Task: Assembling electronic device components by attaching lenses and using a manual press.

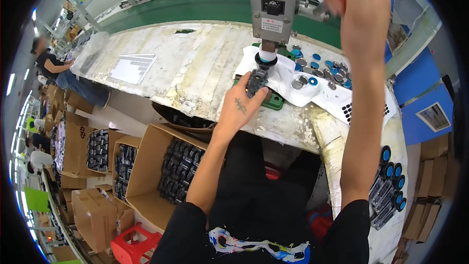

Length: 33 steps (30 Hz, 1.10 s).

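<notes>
My left hand (238,106) grips a black plastic part (256,84) with its thumb and fingers, holding it on the base of a hand-operated press. The press's ram (268,54), with a white tip, comes down on the round head of that part. Raised at the upper right, my right hand (359,5) is closed round the end of the press lever (315,11); motion blurs the fingers, and the handle is mostly hidden. Beside the press, several loose round caps (320,72), silver and blue, lie on a white cloth (288,85).
Finished-looking black parts with blue round ends (391,181) lie on the bench at the right. Open cardboard boxes (146,166) of black parts stand at lower left, near a red stool (134,244). White sheets (133,67) lie on the bench (195,63). Another person (53,66) is at far left.
</notes>
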### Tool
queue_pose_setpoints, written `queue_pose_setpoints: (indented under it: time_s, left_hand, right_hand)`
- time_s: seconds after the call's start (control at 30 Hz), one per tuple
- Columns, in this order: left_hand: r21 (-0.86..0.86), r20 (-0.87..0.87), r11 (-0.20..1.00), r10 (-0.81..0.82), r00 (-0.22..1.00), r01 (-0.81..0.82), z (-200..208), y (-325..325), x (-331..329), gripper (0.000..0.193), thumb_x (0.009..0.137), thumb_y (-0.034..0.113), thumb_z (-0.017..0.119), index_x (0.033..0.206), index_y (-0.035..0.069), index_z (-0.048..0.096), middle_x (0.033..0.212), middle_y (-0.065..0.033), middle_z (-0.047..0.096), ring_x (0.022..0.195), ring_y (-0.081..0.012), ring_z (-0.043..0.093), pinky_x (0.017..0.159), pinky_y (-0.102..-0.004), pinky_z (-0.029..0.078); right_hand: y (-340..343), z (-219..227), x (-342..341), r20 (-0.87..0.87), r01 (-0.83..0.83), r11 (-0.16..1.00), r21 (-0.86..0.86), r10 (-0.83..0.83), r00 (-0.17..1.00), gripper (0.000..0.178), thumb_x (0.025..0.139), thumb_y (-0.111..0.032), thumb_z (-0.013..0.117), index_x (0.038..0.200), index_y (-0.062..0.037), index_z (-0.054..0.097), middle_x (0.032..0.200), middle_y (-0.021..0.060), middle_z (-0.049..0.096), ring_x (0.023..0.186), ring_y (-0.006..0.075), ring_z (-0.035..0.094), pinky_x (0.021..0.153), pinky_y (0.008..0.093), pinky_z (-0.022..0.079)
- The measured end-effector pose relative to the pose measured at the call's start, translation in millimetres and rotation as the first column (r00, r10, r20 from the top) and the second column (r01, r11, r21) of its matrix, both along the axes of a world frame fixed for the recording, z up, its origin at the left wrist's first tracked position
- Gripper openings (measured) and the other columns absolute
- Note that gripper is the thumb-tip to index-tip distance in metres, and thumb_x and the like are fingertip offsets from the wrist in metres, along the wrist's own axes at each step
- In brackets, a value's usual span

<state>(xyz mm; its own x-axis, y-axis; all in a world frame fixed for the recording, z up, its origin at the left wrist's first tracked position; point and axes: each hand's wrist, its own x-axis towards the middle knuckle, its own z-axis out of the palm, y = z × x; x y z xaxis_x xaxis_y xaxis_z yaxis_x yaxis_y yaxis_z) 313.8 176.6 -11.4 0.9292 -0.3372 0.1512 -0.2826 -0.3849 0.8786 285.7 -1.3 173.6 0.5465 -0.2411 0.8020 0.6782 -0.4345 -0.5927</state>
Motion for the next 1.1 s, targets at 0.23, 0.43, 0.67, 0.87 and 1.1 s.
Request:
queue_pose_setpoints:
  time_s: [0.23, 0.43, 0.67, 0.87, 1.1]
  left_hand:
    - [-0.163, -0.401, 0.987, -0.081, 0.913, 0.016, 22.8, 37.4, 13.1, 0.058, 0.083, 0.032, 0.069, 0.126, -0.006, 0.058, 0.078, -0.0042, 0.061, 0.056, -0.0088, 0.052, 0.046, -0.023, 0.042]
    - [-0.142, -0.007, 0.971, 0.192, 0.981, -0.191, -6.8, 80.8, 75.8, 0.044, 0.086, 0.03, 0.066, 0.114, -0.003, 0.063, 0.069, -0.0055, 0.062, 0.056, -0.0105, 0.055, 0.049, -0.0283, 0.043]
    - [0.313, 0.407, 0.83, 0.322, 0.855, -0.461, -92.2, 60.4, 157.2, 0.049, 0.082, 0.035, 0.066, 0.117, 0.002, 0.057, 0.104, -0.0264, 0.064, 0.103, -0.0431, 0.057, 0.09, -0.0506, 0.045]
    - [-0.038, 0.667, 0.979, 0.174, 0.724, -0.201, -49.2, 0.1, 21.9, 0.036, 0.084, 0.013, 0.067, 0.117, 0.003, 0.057, 0.102, -0.0146, 0.057, 0.096, -0.0355, 0.054, 0.087, -0.0455, 0.041]
    - [-0.37, 0.143, 0.739, -0.553, 0.821, 0.563, -94.6, -145.0, -171.3, 0.069, 0.086, 0.035, 0.07, 0.139, 0.003, 0.042, 0.119, -0.022, 0.051, 0.109, -0.0392, 0.05, 0.095, -0.0487, 0.038]
  right_hand:
    - [-16.9, 43.9, 38.6, -0.052, -0.211, 0.94, 0.268, 0.233, 0.971, 0.033, 0.091, -0.034, 0.061, 0.075, -0.0065, 0.051, 0.054, -0.0067, 0.037, 0.048, 0.0056, 0.035, 0.049, 0.0224, 0.029]
    - [-4.5, 48.1, 47.5, -0.037, -0.176, 0.925, 0.338, 0.199, 0.979, 0.028, 0.093, -0.03, 0.059, 0.076, -0.0093, 0.053, 0.059, -0.0071, 0.04, 0.049, 0.0035, 0.035, 0.047, 0.0223, 0.029]
    - [-43.7, 28.7, 58.8, -0.143, -0.127, 0.974, 0.185, 0.155, 0.978, 0.035, 0.096, -0.04, 0.058, 0.079, -0.0093, 0.056, 0.059, -0.0066, 0.031, 0.051, 0.0039, 0.027, 0.051, 0.0222, 0.023]
    - [-50.6, 22.8, 57.8, -0.063, -0.149, 0.942, 0.301, 0.175, 0.983, 0.032, 0.097, -0.038, 0.058, 0.087, -0.0087, 0.062, 0.061, -0.0083, 0.032, 0.051, 0.0024, 0.027, 0.048, 0.0213, 0.021]
    - [-25.2, 35.3, 138.9, 0.444, -0.037, 0.999, 0.002, 0.033, 0.896, 0.039, 0.09, -0.03, 0.056, 0.073, 0.0043, 0.062, 0.057, 0.0174, 0.052, 0.056, 0.022, 0.051, 0.057, 0.0416, 0.042]
